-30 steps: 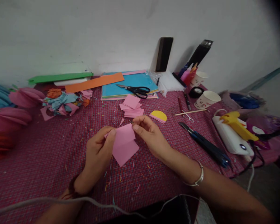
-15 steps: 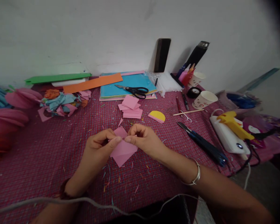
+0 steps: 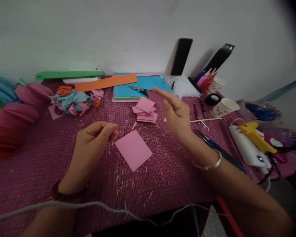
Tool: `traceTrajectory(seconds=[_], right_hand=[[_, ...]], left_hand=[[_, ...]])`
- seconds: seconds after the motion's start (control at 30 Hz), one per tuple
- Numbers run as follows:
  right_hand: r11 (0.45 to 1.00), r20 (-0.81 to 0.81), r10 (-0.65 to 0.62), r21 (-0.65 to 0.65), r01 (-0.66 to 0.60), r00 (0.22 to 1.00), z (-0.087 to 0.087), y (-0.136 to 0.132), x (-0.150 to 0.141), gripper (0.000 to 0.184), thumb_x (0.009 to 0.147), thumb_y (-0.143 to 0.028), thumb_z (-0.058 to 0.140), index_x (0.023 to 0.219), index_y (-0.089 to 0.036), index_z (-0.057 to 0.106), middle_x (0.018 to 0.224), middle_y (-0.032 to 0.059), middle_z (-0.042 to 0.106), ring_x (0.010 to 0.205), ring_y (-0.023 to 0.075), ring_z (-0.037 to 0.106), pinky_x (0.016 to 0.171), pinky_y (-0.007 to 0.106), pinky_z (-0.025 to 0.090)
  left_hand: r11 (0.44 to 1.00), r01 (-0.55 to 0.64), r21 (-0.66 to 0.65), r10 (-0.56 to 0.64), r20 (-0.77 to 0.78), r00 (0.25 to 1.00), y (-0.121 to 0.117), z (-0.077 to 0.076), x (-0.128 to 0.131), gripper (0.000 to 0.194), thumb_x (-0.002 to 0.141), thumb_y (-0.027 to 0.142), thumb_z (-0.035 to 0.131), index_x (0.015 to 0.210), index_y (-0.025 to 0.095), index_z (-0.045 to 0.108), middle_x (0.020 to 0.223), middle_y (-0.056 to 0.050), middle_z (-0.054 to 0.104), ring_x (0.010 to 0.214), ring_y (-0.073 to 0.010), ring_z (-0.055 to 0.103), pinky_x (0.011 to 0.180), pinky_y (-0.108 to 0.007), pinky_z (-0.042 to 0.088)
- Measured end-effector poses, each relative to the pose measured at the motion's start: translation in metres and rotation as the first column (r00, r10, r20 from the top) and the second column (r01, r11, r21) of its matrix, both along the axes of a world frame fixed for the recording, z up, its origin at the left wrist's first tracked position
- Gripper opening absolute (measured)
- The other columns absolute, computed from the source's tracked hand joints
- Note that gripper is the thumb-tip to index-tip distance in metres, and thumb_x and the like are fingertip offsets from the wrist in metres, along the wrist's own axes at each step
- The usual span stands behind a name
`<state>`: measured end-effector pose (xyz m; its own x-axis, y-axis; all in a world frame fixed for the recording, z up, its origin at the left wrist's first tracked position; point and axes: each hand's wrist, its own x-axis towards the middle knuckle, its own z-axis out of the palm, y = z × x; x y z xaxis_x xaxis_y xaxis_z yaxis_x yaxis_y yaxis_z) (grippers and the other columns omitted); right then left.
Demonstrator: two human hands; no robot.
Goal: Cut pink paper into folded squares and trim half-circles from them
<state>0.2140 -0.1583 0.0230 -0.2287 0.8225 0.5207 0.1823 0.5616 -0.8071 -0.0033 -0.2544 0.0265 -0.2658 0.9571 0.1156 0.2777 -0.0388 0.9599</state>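
Observation:
A blurred piece of pink paper hangs from the fingers of my right hand, beside the stack of small pink paper pieces. My left hand hovers over the cloth with thumb and fingers pinched together; nothing shows between them. Just right of it, a pink paper square lies flat, turned cornerwise. A thin pink scrap rests between the square and the stack. Behind my right fingers, the scissors are partly covered.
Blue sheets and an orange strip lie by the wall. Crumpled paper scraps and pink paper balls stand left. To the right are a utility knife, paper cup and yellow glue gun. A white cord crosses in front.
My hands have parted. The right one has moved up and right with a pink paper piece, while the left has shifted left. The pink square beneath is now uncovered.

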Motion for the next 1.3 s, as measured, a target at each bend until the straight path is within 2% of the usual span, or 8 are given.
traceTrajectory(seconds=[0.1, 0.23, 0.3, 0.53, 0.77, 0.87, 1.13, 1.3], right_hand=[[0.969, 0.434, -0.081, 0.244, -0.030, 0.897, -0.015, 0.036, -0.003, 0.043, 0.101, -0.031, 0.029, 0.138, -0.023, 0.050, 0.149, 0.0041, 0.046, 0.140, 0.0205, 0.038, 0.115, 0.046, 0.029], [0.979, 0.851, 0.007, 0.102, -0.178, 0.525, -0.049, 0.050, -0.008, 0.056, 0.097, -0.042, 0.043, 0.142, -0.009, 0.043, 0.151, 0.0178, 0.039, 0.142, 0.0306, 0.032, 0.115, 0.052, 0.026], [0.982, 0.887, 0.027, 0.062, -0.178, 0.460, -0.054, 0.045, -0.008, 0.061, 0.096, -0.046, 0.044, 0.145, -0.010, 0.038, 0.153, 0.0183, 0.035, 0.143, 0.0318, 0.029, 0.115, 0.055, 0.023], [0.971, 0.566, 0.126, 0.096, -0.218, 0.815, -0.020, -0.005, -0.001, 0.037, 0.090, -0.022, 0.052, 0.126, -0.017, 0.057, 0.131, 0.0119, 0.060, 0.125, 0.0246, 0.052, 0.107, 0.046, 0.038], [0.850, 0.342, 0.526, -0.181, -0.494, 0.779, -0.041, -0.037, 0.007, 0.058, 0.076, 0.001, 0.038, 0.130, -0.016, 0.052, 0.127, 0.0091, 0.062, 0.117, 0.0163, 0.058, 0.100, 0.037, 0.046], [0.845, 0.362, 0.534, -0.191, -0.500, 0.764, -0.049, -0.034, 0.009, 0.062, 0.073, 0.003, 0.039, 0.130, -0.018, 0.052, 0.129, 0.0088, 0.062, 0.120, 0.0185, 0.055, 0.104, 0.042, 0.042], [0.749, -0.050, 0.569, -0.382, -0.542, 0.821, -0.050, -0.033, 0.008, 0.049, 0.077, -0.003, 0.046, 0.121, -0.020, 0.057, 0.121, 0.0067, 0.065, 0.114, 0.0175, 0.059, 0.100, 0.041, 0.045], [0.772, -0.120, 0.472, -0.422, -0.475, 0.874, -0.041, -0.040, -0.003, 0.024, 0.079, -0.023, 0.066, 0.103, -0.018, 0.063, 0.103, 0.0052, 0.066, 0.095, 0.0172, 0.060, 0.085, 0.035, 0.048]], left_hand=[[0.993, 0.110, -0.040, -0.116, -0.193, 0.974, 0.003, -0.004, -0.002, 0.017, 0.084, 0.030, 0.060, 0.073, 0.019, 0.068, 0.070, 0.000, 0.067, 0.067, -0.0147, 0.060, 0.062, -0.026, 0.045], [0.946, 0.321, -0.043, -0.300, -0.490, 0.819, 0.006, -0.018, -0.002, 0.016, 0.086, 0.024, 0.054, 0.082, 0.018, 0.069, 0.082, -0.003, 0.068, 0.077, -0.0183, 0.062, 0.071, -0.031, 0.046], [0.920, 0.390, -0.036, -0.337, -0.582, 0.741, 0.007, -0.024, -0.003, 0.019, 0.088, 0.023, 0.051, 0.086, 0.017, 0.068, 0.088, -0.005, 0.068, 0.083, -0.0194, 0.062, 0.077, -0.034, 0.047], [0.861, 0.506, -0.042, -0.358, -0.758, 0.546, -0.001, -0.027, 0.003, 0.027, 0.085, 0.031, 0.061, 0.105, 0.014, 0.065, 0.110, -0.011, 0.066, 0.103, -0.0250, 0.060, 0.093, -0.042, 0.047], [0.820, 0.515, -0.248, -0.460, -0.821, 0.337, -0.035, -0.031, 0.040, 0.065, 0.075, 0.021, 0.059, 0.138, 0.010, 0.046, 0.142, -0.019, 0.048, 0.131, -0.0374, 0.041, 0.108, -0.054, 0.035], [0.858, 0.465, -0.220, -0.426, -0.811, 0.401, -0.036, -0.032, 0.047, 0.055, 0.076, 0.011, 0.047, 0.131, 0.007, 0.052, 0.134, -0.020, 0.056, 0.124, -0.0356, 0.050, 0.103, -0.052, 0.040], [0.981, 0.082, -0.174, -0.138, -0.335, 0.932, -0.004, -0.008, 0.016, 0.018, 0.081, 0.032, 0.057, 0.073, 0.018, 0.064, 0.063, 0.001, 0.058, 0.058, -0.0145, 0.053, 0.052, -0.025, 0.039], [0.975, 0.120, -0.189, -0.095, 0.134, 0.986, -0.003, -0.013, 0.016, 0.022, 0.075, 0.037, 0.070, 0.079, 0.016, 0.065, 0.069, 0.000, 0.061, 0.058, -0.0125, 0.051, 0.051, -0.023, 0.040]])
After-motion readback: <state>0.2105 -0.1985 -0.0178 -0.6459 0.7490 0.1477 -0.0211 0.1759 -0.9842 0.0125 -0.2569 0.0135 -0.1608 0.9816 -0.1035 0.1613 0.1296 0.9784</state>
